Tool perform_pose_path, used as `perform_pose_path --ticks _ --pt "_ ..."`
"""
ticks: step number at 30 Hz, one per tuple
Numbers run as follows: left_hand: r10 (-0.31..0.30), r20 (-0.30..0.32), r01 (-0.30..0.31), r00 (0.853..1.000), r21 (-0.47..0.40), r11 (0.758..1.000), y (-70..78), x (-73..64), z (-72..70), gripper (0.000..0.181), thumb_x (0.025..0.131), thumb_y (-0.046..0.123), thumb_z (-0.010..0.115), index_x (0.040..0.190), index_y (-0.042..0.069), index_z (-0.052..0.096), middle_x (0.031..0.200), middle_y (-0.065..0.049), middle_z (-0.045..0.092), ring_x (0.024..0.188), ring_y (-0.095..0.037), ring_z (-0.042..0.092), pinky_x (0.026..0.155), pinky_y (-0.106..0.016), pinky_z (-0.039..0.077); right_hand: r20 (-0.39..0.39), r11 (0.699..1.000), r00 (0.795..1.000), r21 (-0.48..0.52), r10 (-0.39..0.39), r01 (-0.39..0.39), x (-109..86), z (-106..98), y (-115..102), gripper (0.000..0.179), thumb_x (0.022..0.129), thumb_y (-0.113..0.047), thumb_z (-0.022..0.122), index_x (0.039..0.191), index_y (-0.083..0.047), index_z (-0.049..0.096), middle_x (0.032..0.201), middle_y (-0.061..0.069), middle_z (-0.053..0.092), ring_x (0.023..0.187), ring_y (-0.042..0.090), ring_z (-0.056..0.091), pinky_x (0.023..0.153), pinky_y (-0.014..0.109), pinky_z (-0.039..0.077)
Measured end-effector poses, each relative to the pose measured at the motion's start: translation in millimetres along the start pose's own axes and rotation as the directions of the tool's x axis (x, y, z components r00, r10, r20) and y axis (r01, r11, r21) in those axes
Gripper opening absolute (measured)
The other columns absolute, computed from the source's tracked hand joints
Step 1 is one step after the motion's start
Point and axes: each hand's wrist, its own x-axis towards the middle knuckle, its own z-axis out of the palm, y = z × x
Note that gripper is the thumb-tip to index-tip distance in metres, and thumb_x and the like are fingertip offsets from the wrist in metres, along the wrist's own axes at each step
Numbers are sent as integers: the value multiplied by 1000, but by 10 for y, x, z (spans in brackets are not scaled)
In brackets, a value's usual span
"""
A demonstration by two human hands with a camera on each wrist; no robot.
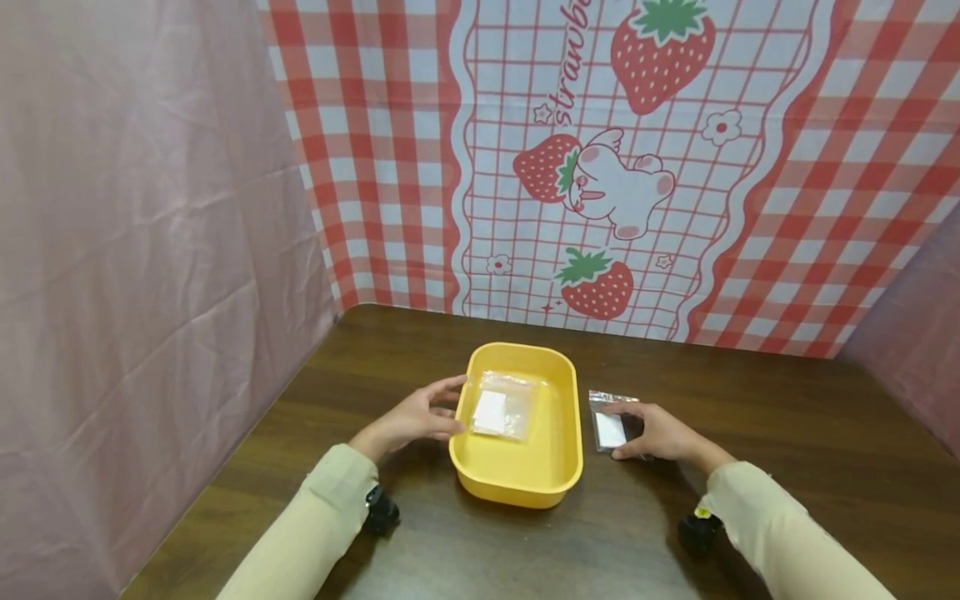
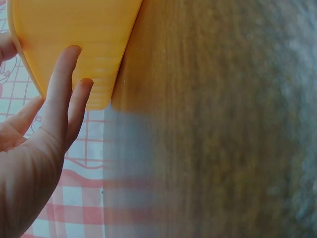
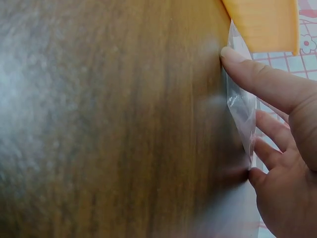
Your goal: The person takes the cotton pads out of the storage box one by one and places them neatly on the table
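One yellow tub (image 1: pixel 510 493) stands upright on the table (image 1: pixel 465 554), between the two hands. Inside, on the floor of the tub toward its left wall, lies a clear packet (image 1: pixel 517 414) with a white insert (image 1: pixel 490 411); only the head view shows this, as the left wrist view gives the tub's outer wall alone.

The left grip (image 1: pixel 420 418) is at the tub's left side, fingers spread and relaxed, not wrapped around anything. The left wrist view adds what the head view hides: two extended fingers (image 2: pixel 60 91) lie along the outer wall, while other digits reach the rim. Whether the two fingertips press on the wall cannot be told.

A clear bag (image 1: pixel 602 421), also with a white piece inside, is to the right of the tub, near it but apart. The right grip (image 1: pixel 660 433) is curved over this bag and holds it, thumb at the near edge, fingers farther across. The right wrist view shows the bag nearly edge-on between thumb and fingers, its film creased, with part of the tub beyond. Whether the bag's underside is clear of the table cannot be determined.
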Motion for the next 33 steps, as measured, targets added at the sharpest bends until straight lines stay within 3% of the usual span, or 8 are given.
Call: perform_pose_path --ticks 9,15,17,20,24,33 --pt "-5 0 5 1000 -1 1000 10 2 15 75 80 0 69 145 14 33 134 -19 41 113 -32 51 78 -39 54 12 1000 1000 -5 -24 24 -29 -1 16 71 66 -31 84 124 -3 56 121 22 53 102 31 48 86 48 41" --pt "-12 -7 12 1000 4 1000 13 2 16 76 80 0 69 145 14 34 134 -18 41 112 -31 51 77 -38 54 -5 999 1000 37 -20 20 -50 -5 12 70 69 -32 82 127 -4 54 124 21 52 98 29 49 79 38 45" --pt "-14 -9 14 1000 7 1000 12 -1 13 75 80 1 70 145 14 34 135 -18 41 112 -31 51 77 -38 54 -31 998 1000 63 -4 6 -50 1 6 71 70 -32 82 128 -2 54 124 20 53 96 28 50 76 35 46" --pt "-16 -9 16 1000 13 1000 10 -3 8 75 80 2 70 145 15 34 135 -18 41 113 -31 51 77 -38 54 -92 994 996 110 16 -6 -38 20 -2 71 70 -28 82 128 2 52 124 21 55 103 32 51 84 42 48" --pt "-12 -6 12 1000 18 1000 7 -3 7 75 80 2 70 145 15 34 135 -19 41 113 -32 50 78 -39 54 -181 984 983 175 18 14 -14 31 -41 70 72 -19 81 129 7 49 128 24 51 121 39 43 99 54 33" --pt "-12 -5 13 1000 13 1000 -4 10 7 76 80 1 70 145 15 33 136 -19 40 113 -32 50 78 -39 54 -271 953 959 304 82 5 21 -10 -201 67 78 -16 76 133 6 43 132 28 45 123 42 40 101 52 32"
